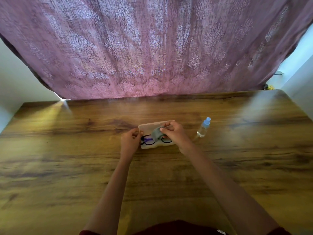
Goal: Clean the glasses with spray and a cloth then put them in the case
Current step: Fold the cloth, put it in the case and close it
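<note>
While held, glasses (149, 140) under cloth (156, 134).

The grey cloth (156, 133) under the right fingers (166, 129) is hiding the glasses' (149, 141) bridge and part of the right lens.

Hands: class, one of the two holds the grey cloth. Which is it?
The right hand pinches the grey cloth over the glasses in the open case. The left hand is at the frame's left end, without cloth.
</note>
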`<state>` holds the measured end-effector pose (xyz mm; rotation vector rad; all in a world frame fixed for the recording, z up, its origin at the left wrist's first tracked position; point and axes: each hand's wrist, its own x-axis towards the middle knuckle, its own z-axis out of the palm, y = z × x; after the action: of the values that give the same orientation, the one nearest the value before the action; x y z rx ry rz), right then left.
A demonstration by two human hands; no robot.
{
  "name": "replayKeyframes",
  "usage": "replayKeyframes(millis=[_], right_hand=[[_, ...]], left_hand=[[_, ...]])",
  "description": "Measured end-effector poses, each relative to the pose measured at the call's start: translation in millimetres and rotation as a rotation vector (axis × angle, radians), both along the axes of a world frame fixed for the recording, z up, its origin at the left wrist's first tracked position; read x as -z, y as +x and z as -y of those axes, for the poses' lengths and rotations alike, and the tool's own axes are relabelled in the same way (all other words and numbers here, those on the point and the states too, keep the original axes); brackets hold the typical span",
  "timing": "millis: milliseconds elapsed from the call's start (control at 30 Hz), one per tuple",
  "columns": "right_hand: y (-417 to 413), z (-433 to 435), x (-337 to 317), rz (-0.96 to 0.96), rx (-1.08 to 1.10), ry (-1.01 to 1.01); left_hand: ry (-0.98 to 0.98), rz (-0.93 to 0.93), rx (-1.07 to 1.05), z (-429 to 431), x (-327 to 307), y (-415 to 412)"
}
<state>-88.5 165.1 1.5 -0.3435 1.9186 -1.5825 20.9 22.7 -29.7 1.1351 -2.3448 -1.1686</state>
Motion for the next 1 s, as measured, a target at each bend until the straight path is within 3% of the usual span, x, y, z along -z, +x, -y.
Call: replayKeyframes(millis=[133,300,500,633,833,1000], right_hand=[[3,7,-8,0.126,0.002,-0.117],[5,5,-4,0.107,0.028,-0.007],[5,-6,9,-0.388,0.009,0.291],[4,-8,15,-0.533,0.05,0.345],[-7,-14,12,-0.544,0.264,0.232],[-24,-17,9,-0.248,0.102,0.262]], left_hand=[[0.012,-0.034,0.009,-3,1,-2],[-0.002,-0.048,0.006,-3,1,-3],[0.013,-0.048,0.003,-3,3,-3],[0.008,-0.058,-0.004,-4,3,-4],[0.028,-0.088,0.004,-3,4,-2],[0.047,-0.103,0.013,-1,6,-3]])
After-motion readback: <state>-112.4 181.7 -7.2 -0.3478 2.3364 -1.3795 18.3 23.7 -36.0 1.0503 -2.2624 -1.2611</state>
